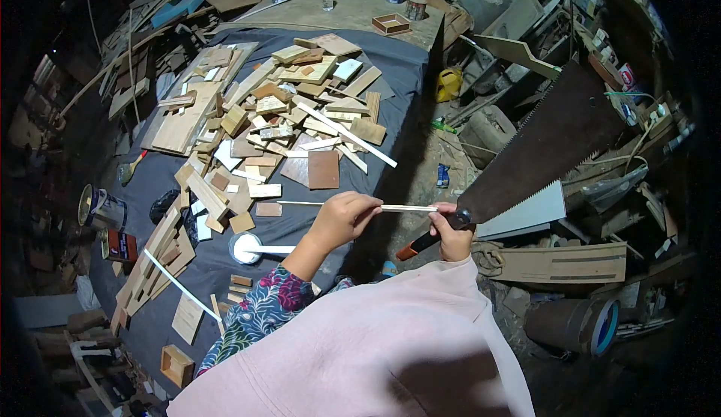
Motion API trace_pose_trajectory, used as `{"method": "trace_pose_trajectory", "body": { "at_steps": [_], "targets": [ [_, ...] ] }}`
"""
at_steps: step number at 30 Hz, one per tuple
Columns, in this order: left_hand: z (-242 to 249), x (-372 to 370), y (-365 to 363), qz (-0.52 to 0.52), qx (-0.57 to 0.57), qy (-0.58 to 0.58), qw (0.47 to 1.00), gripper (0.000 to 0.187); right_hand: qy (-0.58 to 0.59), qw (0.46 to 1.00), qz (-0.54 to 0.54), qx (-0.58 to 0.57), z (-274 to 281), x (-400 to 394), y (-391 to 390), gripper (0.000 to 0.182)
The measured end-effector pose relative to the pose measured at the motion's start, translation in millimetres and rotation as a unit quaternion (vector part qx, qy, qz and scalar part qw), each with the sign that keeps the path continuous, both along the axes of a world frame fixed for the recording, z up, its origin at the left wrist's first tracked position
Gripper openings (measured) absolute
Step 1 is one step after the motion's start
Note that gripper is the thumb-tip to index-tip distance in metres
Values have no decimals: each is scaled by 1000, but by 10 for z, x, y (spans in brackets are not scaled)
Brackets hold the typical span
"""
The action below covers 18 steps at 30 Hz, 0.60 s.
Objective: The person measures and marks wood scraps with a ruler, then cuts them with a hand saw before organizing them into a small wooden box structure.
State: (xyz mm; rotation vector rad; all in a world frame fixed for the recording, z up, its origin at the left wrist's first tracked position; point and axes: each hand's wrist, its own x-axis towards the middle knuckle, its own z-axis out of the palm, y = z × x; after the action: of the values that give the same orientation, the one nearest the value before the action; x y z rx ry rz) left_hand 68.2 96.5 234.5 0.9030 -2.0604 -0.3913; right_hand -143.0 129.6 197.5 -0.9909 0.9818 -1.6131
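Observation:
My left hand (pixel 342 222) is closed in a pinch around a thin wooden strip (pixel 409 208), which runs roughly level in front of me. One end of the strip sticks out to the left over the cloth; the other reaches the fingertips of my right hand (pixel 453 238). That hand is closed on a hand saw (pixel 533 147), near its black and orange handle. The wide dark blade points up and right, its teeth showing along both edges. Below my left hand stands an open pot of white paint or glue (pixel 245 249) with a white stick across it.
A heap of wood offcuts (pixel 289 102) covers much of the dark cloth (pixel 405 64) on the table. A paint brush (pixel 134 165) and paint can (pixel 101 207) are at left. Scrap wood and a rusty drum (pixel 563 323) crowd the right. A yellow container (pixel 449 84) stands beyond the table.

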Motion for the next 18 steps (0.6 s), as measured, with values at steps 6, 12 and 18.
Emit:
{"method": "trace_pose_trajectory", "body": {
  "at_steps": [6,12,18],
  "targets": [
    [33,-12,29,11,0,-3,1000,8,19,999,8,34,28,-19,24,14],
    [11,-17,39,18,18,-6,1000,7,4,1000,4,15,29,-5,26,18],
    [-74,-50,32,31,171,31,984,10,3,998,-18,59,14,13,-3,16]
  ]
}}
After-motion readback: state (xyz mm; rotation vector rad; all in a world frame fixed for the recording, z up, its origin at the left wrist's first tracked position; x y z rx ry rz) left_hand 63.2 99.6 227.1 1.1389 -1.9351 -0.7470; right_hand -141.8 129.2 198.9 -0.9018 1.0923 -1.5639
